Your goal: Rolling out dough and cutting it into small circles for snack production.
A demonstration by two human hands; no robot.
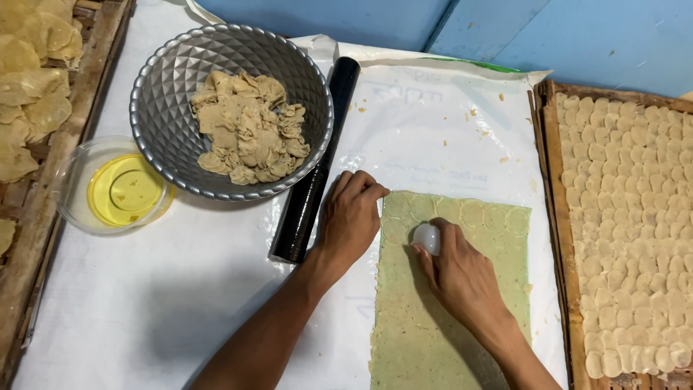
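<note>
In the lower middle of the frame, a flat sheet of greenish dough (433, 318) is lying on white paper (166, 289). The right hand (462, 278) is resting on this sheet, and its fingers are closing around a small white round cutter (426, 237), which is pressing into the dough near the top edge. A row of round marks is showing along that top edge, just above and beside the cutter. The left hand (350, 217) is lying flat at the left top corner of the sheet, with fingers bent a little and holding nothing. Just left of this hand, a black rolling pin (314, 162) is lying at a slant. Farther, at the upper left, a silver bowl (166, 87) is holding dough scraps, and a small clear bowl of yellow oil (119, 189) is standing beside it. At the right edge, a wooden tray (552, 217) is carrying many small dough discs (635, 231).
</note>
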